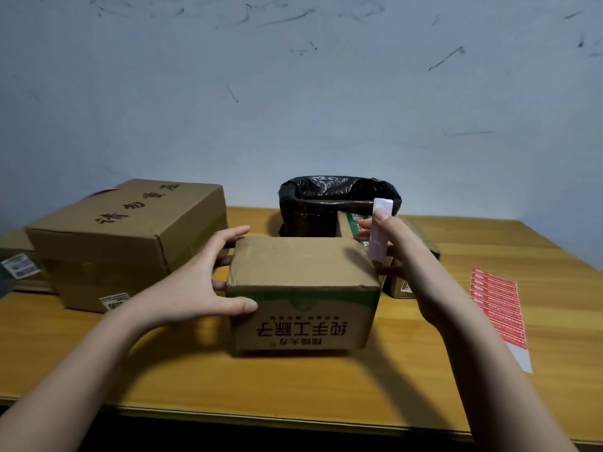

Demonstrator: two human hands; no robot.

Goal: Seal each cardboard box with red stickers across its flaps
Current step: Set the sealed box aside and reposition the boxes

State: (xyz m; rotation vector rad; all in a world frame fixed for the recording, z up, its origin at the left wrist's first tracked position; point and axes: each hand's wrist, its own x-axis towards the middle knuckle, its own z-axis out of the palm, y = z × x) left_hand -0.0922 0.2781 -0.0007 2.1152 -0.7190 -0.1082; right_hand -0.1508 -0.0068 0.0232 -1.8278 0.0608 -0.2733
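Observation:
A small cardboard box with green trim and dark print stands in the middle of the wooden table. My left hand grips its left side, thumb on the front edge, fingers along the far side. My right hand is at the box's right top corner and pinches a pale sticker strip that stands upright, its back side toward me. One flap on the far right of the box stands up. A sheet of red stickers lies on the table to the right.
A larger closed cardboard box sits at the left on flatter boxes. A bin lined with a black bag stands behind the small box. Another low box sits behind my right hand. The table's front edge is near me.

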